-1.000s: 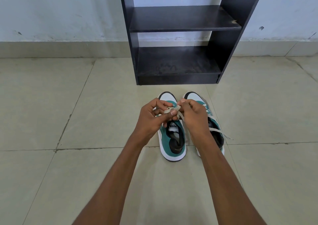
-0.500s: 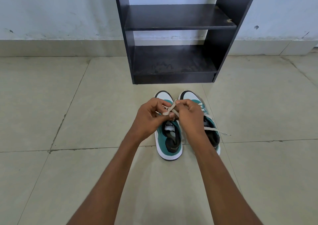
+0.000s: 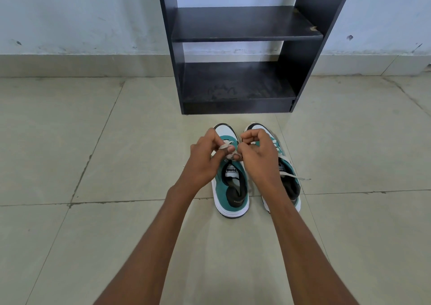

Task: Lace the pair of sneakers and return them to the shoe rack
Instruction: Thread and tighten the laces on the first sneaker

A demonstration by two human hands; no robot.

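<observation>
Lacing step in hand: L sneaker

Sneakers sit side by side on the tiled floor [image 3: 116, 164], toes toward the shoe rack [image 3: 235, 24], just in front of it. Both rack shelves show dark board only.

Hand state:
- Left hand [image 3: 205, 160]: fingers curled, pinching a white lace [image 3: 225, 145] over the eyelet area of the left sneaker [image 3: 231, 188].
- Right hand [image 3: 258, 155]: fingers curled close above the same spot, w/ the thumb tip meeting the left fingers. It appears to pinch the other lace end, but that end is hidden by the fingers; grip not confirmed.

Step, as judged: the lace is being threaded or crossed on the left sneaker, approx. mid-vamp. Tongue w/ logo is exposed below the hands, so the upper eyelets seem unlaced.

Right sneaker [image 3: 286, 183]: partly covered by the right forearm. Lace rows show on its vamp, and a loose lace end [image 3: 296, 177] trails off its outer side onto the floor. Not tied, as far as can be seen.

Next move calls for:
1. Feed the lace tip through the next eyelet; keep both ends under even tension.
2. Repeat to the top, then tie.
3. Finish the right sneaker.
4. Lift the pair onto a rack shelf.
</observation>
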